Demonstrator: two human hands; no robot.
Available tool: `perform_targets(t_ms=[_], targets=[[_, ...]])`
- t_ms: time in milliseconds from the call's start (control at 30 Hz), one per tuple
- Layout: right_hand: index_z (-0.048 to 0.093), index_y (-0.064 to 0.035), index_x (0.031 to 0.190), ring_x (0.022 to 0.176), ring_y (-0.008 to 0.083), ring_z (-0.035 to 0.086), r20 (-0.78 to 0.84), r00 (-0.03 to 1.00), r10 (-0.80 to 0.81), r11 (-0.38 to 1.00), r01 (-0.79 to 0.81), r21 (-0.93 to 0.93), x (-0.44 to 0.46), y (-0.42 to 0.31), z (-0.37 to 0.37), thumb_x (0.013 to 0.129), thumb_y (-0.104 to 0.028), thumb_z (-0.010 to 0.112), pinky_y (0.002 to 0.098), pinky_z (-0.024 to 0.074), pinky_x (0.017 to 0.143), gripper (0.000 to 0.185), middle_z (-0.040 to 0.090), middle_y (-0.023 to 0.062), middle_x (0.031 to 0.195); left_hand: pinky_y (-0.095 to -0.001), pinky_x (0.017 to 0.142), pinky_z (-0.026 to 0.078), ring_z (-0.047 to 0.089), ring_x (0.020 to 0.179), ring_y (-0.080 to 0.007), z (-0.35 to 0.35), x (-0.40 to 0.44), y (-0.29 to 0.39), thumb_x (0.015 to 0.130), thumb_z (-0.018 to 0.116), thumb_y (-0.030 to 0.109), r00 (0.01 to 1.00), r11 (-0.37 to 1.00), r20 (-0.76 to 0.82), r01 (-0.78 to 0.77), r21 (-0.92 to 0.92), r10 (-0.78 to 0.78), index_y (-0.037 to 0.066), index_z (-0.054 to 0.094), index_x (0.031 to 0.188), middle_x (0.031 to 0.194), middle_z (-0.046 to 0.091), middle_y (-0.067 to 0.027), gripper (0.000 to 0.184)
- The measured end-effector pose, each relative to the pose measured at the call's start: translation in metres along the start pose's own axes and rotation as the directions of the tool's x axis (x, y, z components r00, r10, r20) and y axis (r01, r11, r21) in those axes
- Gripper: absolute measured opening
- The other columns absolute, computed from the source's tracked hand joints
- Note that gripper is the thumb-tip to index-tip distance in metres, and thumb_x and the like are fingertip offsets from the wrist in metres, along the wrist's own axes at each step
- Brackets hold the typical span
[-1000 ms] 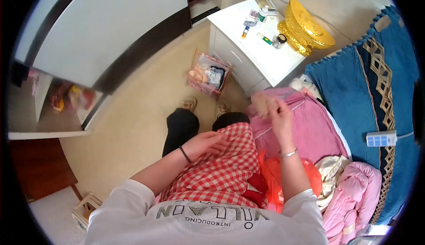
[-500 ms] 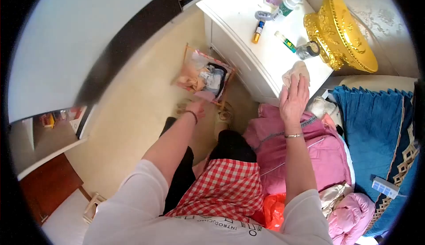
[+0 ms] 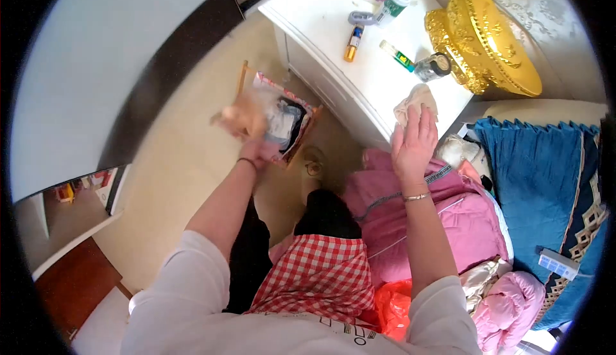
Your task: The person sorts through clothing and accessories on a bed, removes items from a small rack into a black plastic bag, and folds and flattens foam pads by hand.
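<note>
My left hand (image 3: 256, 153) is low over the near side of a small basket (image 3: 295, 98) on the floor. Its fingers are smeared by motion, beside a blurred peach-coloured cloth (image 3: 246, 116) that spreads past the basket's left side. Dark and whitish cloth (image 3: 282, 124) lies inside. On the near corner of the white cabinet (image 3: 321, 15) my right hand (image 3: 416, 140) lies with fingers stretched out, fingertips against a crumpled beige cloth (image 3: 418, 98). A red-checked cloth (image 3: 314, 271) covers my lap.
A glue-stick-like tube (image 3: 353, 43), a green tube (image 3: 398, 56), a jar (image 3: 433, 67), a pump bottle (image 3: 396, 2) and a gold ornament (image 3: 491, 40) stand or lie on the cabinet. Pink clothing (image 3: 410, 226) and a blue cover (image 3: 526, 169) are at the right.
My right hand has moved forward from above the pink clothing to the cabinet, and the beige cloth now lies there. My left hand has gone from my lap to the basket; the peach-coloured cloth has shifted left.
</note>
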State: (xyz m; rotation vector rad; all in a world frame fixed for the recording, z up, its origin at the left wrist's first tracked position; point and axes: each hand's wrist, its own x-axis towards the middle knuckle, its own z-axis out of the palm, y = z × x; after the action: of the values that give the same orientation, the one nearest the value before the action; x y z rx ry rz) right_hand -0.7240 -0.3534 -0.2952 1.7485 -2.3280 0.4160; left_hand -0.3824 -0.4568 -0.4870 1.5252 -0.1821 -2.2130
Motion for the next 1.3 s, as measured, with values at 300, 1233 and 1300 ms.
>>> perform_targets(t_ms=[300,1233,1300], targets=[[0.048,-0.0010,0.122,0.121,0.0388,0.039,0.059,0.998,-0.024,0.946,0.003,0.323,-0.031,-0.004,-0.101,0.083,-0.020,0.060,0.0443,0.0315,0.100,0.045,0.044,0.0225,0.128,-0.0390,0.083,0.051,0.059,0.093,-0.0257,-0.037,-0.235,0.072,0.073,0.052,0.001,0.889,0.889,0.033,-0.458,0.024,0.457,-0.003,0.048,0.113,0.102,0.057,-0.0118,0.040],[0.056,-0.0020,0.113,0.108,0.0330,0.052,0.517,0.783,0.346,0.737,-0.568,0.367,-0.420,0.080,-0.330,0.077,-0.026,0.066,0.0400,0.0455,0.087,0.044,0.054,0.0224,0.117,-0.0417,0.086,0.050,0.057,0.094,-0.0271,0.122,-0.479,0.034,0.069,0.054,0.004,0.832,0.819,0.420,-0.499,0.283,0.362,0.001,0.048,0.106,0.100,0.056,-0.0122,0.038],[0.055,0.0040,0.112,0.103,0.0307,0.056,-0.088,0.675,0.733,0.641,-0.640,0.425,-0.418,0.095,-0.348,0.077,-0.036,0.068,0.0384,0.0460,0.085,0.055,0.057,0.0249,0.111,-0.0400,0.083,0.051,0.058,0.091,-0.0257,0.132,-0.481,0.024,0.068,0.054,0.001,0.819,0.803,0.415,-0.529,0.276,0.397,0.002,0.050,0.103,0.098,0.057,-0.0109,0.035]])
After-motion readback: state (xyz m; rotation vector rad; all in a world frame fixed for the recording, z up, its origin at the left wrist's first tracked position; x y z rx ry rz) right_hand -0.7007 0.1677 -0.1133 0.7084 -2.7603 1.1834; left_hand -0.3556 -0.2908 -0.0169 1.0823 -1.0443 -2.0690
